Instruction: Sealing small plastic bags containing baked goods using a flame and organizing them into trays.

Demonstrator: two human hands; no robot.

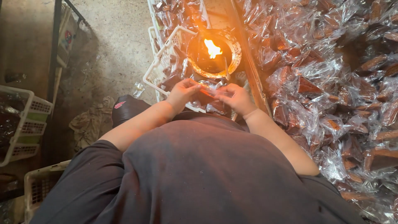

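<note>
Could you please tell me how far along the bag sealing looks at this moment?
Done: the white basket beside the flame already holds some packets. In hand: the left hand and right hand hold one clear packet below the flame. Left: a large pile of bagged brown pieces on the right.

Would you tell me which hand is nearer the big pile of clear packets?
Right. The right hand is beside the pile of clear packets; the left hand is farther away, across the small packet both hold.
</note>
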